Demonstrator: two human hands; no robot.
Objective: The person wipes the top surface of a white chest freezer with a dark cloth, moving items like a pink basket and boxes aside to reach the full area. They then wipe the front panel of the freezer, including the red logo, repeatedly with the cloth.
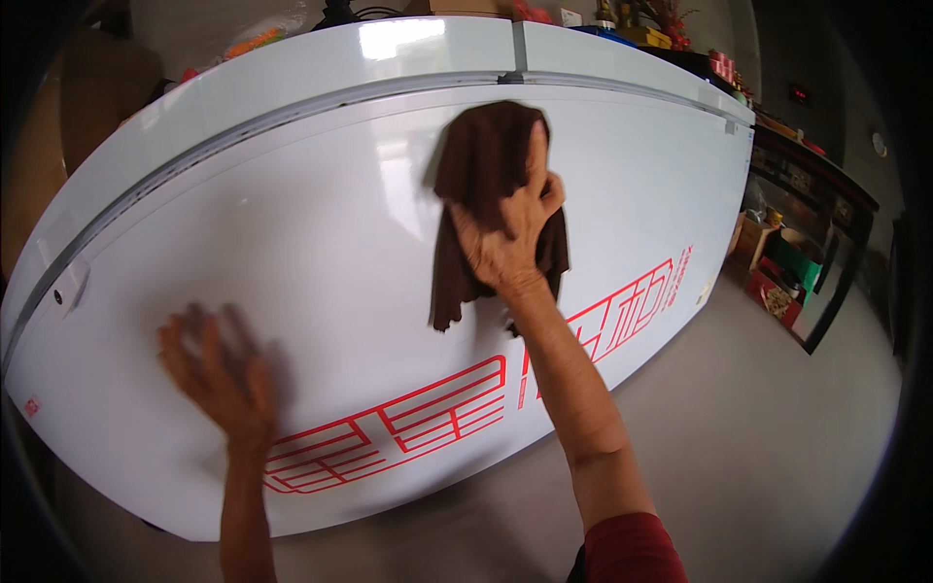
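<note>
A long white chest freezer (pixel 321 223) with red markings low on its front fills most of the view. My right hand (pixel 510 228) presses a dark brown cloth (pixel 481 165) flat against the freezer's front, just under the lid seam. The cloth hangs down below my palm. My left hand (pixel 219 369) is blurred, fingers spread, against or close to the lower left of the front panel, holding nothing.
Grey floor (pixel 758 437) lies at the right and below. A dark glass-fronted counter (pixel 821 223) with boxes and packets stands at the far right. Assorted items sit behind the freezer's lid (pixel 408 44) at the top edge.
</note>
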